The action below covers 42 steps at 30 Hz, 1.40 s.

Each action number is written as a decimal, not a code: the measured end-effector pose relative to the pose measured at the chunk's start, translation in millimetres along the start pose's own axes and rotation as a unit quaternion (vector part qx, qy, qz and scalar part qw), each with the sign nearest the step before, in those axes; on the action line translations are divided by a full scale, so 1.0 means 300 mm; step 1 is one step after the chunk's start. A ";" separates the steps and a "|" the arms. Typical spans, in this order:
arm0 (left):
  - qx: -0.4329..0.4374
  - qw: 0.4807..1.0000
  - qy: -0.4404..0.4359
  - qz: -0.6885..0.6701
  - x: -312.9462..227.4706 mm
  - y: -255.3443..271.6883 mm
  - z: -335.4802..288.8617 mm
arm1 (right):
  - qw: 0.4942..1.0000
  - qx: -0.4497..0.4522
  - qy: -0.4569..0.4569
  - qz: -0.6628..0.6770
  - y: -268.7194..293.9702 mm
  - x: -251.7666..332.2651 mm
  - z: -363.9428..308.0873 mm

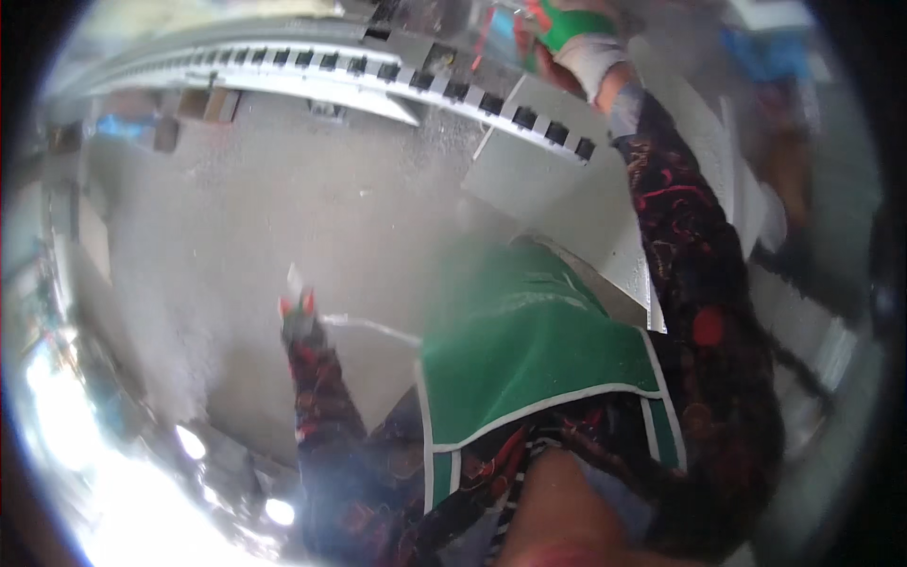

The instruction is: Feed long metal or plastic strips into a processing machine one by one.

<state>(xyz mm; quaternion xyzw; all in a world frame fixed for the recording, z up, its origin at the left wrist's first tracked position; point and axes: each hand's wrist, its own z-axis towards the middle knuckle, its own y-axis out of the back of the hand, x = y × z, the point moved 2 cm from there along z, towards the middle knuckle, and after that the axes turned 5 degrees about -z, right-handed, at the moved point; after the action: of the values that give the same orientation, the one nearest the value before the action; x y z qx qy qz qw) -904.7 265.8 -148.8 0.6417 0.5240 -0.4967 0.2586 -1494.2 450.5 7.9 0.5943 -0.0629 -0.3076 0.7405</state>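
My left hand (300, 321), in a glove with orange-red fingertips, hangs low over the grey floor, left of my green apron (529, 350). Its fingers look closed; a small whitish piece (295, 279) juts out past them, too blurred to name. Beside this hand a thin white strip (373, 327) runs toward the apron. My right hand (578, 42), gloved in green and white with red at the fingers, reaches far forward at the upper right. It is at a machine's clear panel (496, 38); its fingers are too blurred to show a grip.
A long curved white rail with a row of black blocks (387, 72) crosses the top. Under its right end stands a pale grey metal panel (539, 180). Brown boxes (208, 104) and a blue item (123, 126) lie at the far left. Bright light glares at the lower left.
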 end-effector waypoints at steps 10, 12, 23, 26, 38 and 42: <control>0.200 0.947 0.152 0.203 -0.016 -0.087 0.163 | 0.993 0.058 -0.104 0.028 0.207 0.180 0.146; 0.216 0.928 0.167 0.253 -0.025 -0.060 0.176 | 0.989 0.061 -0.120 0.063 0.168 0.177 0.167; 0.164 0.801 0.268 0.510 0.082 0.402 -0.055 | 0.874 -0.297 -0.178 0.342 0.242 0.086 -0.325; 0.148 0.764 0.281 0.561 0.127 0.454 -0.135 | 0.881 -0.149 -0.282 0.350 0.076 -0.155 -0.814; 0.209 0.785 0.187 0.552 0.197 -0.013 -0.077 | 0.788 0.177 -0.491 0.327 -0.497 -0.231 -1.993; 0.264 0.810 0.042 0.521 0.119 -0.381 -0.135 | 0.500 0.046 -0.592 0.630 -0.387 -0.278 -2.084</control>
<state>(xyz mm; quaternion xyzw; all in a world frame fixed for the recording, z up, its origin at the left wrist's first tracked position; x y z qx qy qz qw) -997.6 351.3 -144.7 0.8824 -0.0302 -0.3790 0.2772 -1318.5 1008.5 -254.7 0.1099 -0.8587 -0.0364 0.4993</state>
